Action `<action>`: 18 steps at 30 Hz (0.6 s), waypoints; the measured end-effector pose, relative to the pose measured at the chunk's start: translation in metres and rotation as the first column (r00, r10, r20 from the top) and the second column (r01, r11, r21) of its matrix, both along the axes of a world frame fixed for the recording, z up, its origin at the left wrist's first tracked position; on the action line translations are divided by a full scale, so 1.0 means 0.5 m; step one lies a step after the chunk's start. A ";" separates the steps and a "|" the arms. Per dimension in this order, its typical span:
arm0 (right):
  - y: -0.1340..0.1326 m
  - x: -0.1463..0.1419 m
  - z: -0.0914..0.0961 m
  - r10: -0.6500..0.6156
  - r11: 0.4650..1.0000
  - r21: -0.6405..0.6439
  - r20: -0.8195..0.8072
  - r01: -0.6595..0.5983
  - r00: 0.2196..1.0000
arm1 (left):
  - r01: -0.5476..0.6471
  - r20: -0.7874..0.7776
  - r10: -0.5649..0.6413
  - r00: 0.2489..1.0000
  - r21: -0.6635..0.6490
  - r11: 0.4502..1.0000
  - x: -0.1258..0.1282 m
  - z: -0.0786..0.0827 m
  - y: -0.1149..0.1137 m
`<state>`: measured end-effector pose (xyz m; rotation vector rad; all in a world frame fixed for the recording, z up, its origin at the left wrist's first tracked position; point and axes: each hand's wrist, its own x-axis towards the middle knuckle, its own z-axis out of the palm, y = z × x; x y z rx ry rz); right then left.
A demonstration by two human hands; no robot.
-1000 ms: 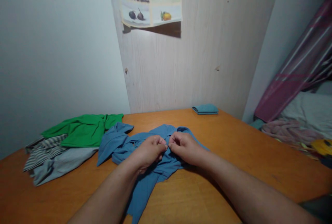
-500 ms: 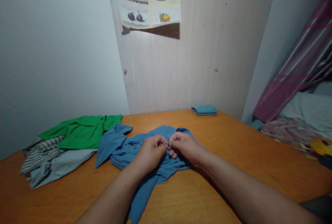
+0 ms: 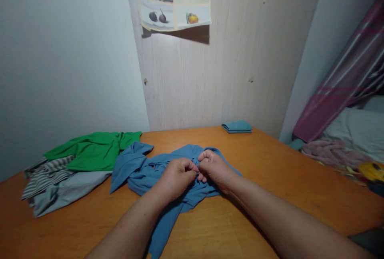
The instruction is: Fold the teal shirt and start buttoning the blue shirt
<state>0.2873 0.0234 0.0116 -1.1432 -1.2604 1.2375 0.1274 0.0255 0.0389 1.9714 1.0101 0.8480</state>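
Note:
A crumpled blue shirt (image 3: 136, 171) lies spread on the orange-brown table (image 3: 228, 227), one sleeve-like part hanging toward me. Over its middle, my left hand (image 3: 180, 175) is closed in a pinch on the cloth. My right hand (image 3: 214, 169) pinches the same spot from the other side, its fingertips touching or almost touching those of the left. The small bit between the fingertips is too hidden to make out.
On the left is a heap with a green garment (image 3: 96, 151), a striped one (image 3: 49, 179) and a grey one (image 3: 72, 191). A folded teal cloth (image 3: 237, 126) sits by the back wall. Beyond the table's right edge are a pink curtain (image 3: 333, 87) and bedding.
Both hands have shifted very slightly to the right, fingertips still together on the shirt. The view has tilted a little. The other garments have stayed put.

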 end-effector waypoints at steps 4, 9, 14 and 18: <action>0.001 0.001 0.000 0.007 0.999 0.045 -0.017 -0.006 1.000 | -0.019 -0.009 0.019 1.000 0.001 1.000 -0.002 -0.004 0.004; 0.000 0.002 0.004 0.021 1.000 0.024 -0.030 -0.021 0.999 | 0.010 -0.068 -0.001 0.998 0.122 0.992 0.000 -0.004 0.001; 0.001 0.001 0.001 0.024 0.999 0.037 -0.004 -0.024 1.000 | 0.023 -0.125 0.005 0.992 0.222 0.975 0.002 -0.004 -0.001; 0.003 0.001 0.000 0.000 0.996 0.086 -0.018 0.002 1.000 | 0.036 0.031 -0.037 0.999 0.031 0.999 0.009 -0.008 -0.002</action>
